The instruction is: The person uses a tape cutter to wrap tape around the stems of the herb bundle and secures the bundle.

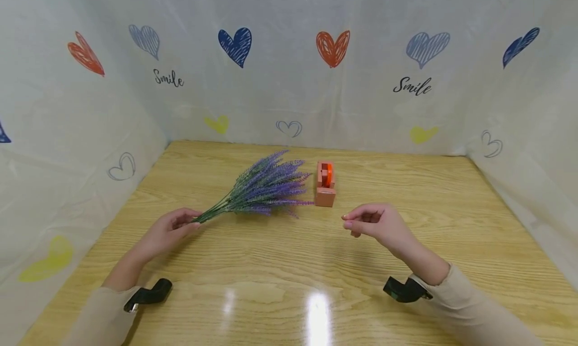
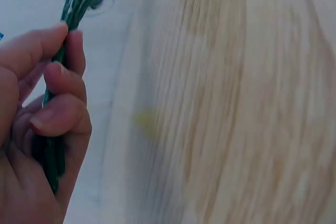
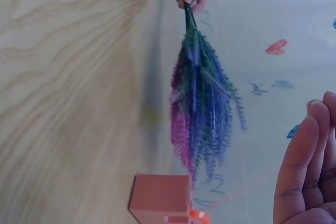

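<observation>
Purple lavender (image 1: 268,185) mid-frame, stems (image 1: 214,211) in my left hand (image 1: 169,231)
I grip it left of centre; my right hand (image 1: 381,226), relaxed and released, hovers right of centre, near the pink tape dispenser (image 1: 325,197).

White glare (image 1: 318,318) streaks my bright tabletop (image 1: 266,255) at six o'clock; soft shadow spreads beneath my right hand (image 1: 378,226). Both wrist views look dim, hazy.

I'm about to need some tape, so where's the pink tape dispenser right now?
In the head view, the pink tape dispenser sits on the wooden table, slightly right of center, just to the right of the purple flowers.
</observation>
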The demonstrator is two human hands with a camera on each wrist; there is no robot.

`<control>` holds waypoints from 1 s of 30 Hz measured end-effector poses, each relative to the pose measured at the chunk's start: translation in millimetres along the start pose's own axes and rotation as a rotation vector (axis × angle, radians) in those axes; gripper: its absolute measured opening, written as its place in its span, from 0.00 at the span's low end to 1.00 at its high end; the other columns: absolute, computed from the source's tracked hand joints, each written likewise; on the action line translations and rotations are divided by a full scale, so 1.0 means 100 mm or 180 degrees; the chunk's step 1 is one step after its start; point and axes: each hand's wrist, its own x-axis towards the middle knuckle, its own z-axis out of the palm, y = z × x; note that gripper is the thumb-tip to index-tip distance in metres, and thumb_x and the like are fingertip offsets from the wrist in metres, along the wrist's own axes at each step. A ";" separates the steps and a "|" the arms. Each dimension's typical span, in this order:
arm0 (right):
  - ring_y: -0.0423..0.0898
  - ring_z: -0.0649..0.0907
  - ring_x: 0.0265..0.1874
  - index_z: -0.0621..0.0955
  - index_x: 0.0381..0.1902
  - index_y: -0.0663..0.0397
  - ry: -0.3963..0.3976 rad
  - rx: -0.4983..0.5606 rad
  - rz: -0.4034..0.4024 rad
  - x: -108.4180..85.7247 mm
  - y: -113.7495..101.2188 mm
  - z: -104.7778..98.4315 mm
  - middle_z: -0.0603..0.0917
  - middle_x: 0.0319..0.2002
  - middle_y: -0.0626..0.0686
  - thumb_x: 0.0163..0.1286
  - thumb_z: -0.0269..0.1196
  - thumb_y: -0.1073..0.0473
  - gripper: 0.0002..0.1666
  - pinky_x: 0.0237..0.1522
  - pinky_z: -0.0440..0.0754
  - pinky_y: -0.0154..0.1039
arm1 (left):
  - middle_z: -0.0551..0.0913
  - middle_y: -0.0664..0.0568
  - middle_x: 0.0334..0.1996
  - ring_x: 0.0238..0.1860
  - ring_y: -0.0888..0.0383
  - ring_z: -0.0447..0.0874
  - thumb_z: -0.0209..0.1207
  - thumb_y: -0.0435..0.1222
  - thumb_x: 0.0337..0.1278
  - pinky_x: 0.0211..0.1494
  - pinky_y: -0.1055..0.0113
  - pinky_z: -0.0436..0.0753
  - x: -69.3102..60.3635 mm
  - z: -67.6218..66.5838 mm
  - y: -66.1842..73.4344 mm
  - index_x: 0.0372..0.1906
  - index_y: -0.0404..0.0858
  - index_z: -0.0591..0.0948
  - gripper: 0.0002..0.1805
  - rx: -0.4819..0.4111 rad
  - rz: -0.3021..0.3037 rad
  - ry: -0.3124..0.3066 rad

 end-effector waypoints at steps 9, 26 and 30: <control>0.45 0.82 0.24 0.86 0.32 0.46 0.0108 0.0073 -0.0087 0.09 -0.14 -0.08 0.85 0.30 0.47 0.61 0.64 0.69 0.10 0.33 0.81 0.37 | 0.80 0.50 0.42 0.41 0.63 0.78 0.57 0.31 0.61 0.38 0.70 0.78 -0.10 -0.05 -0.01 0.50 0.31 0.77 0.13 -0.0011 0.0412 -0.0396; 0.46 0.81 0.24 0.85 0.36 0.58 0.0272 -0.0143 -0.0015 0.19 -0.34 -0.15 0.85 0.30 0.48 0.62 0.64 0.65 0.05 0.33 0.80 0.40 | 0.79 0.53 0.45 0.45 0.61 0.78 0.56 0.39 0.64 0.46 0.66 0.77 0.29 0.44 0.30 0.48 0.40 0.77 0.11 -0.0092 0.0479 -0.1363; 0.47 0.82 0.26 0.81 0.41 0.73 0.0277 -0.0219 0.0052 0.19 -0.37 -0.14 0.85 0.33 0.49 0.62 0.64 0.63 0.15 0.34 0.81 0.42 | 0.78 0.52 0.45 0.45 0.59 0.78 0.57 0.39 0.63 0.46 0.65 0.76 0.46 0.63 0.44 0.44 0.40 0.75 0.09 -0.0050 0.0454 -0.1305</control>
